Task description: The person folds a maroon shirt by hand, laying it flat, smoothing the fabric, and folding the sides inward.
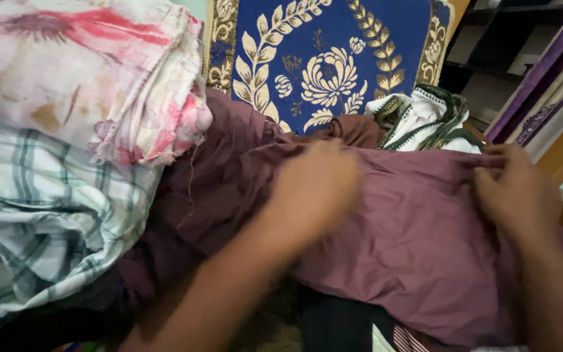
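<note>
Along the maroon cloth's [418,241] top edge, both hands' fingers [490,171] pinch it

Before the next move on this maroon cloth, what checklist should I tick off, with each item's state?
1. Left hand on the maroon cloth: ok.
2. Right hand at the cloth's top edge: ok.
3. Firm pinch by the fingers: cannot tell, both hands are blurred.
4. Top edge pulled straight between the hands: ok, though creases remain.
5. Cloth free of the floral cloth and plaid cloth: not ok, both lie over its left part.
6. White garment with green trim apart from the hands: ok.
</note>
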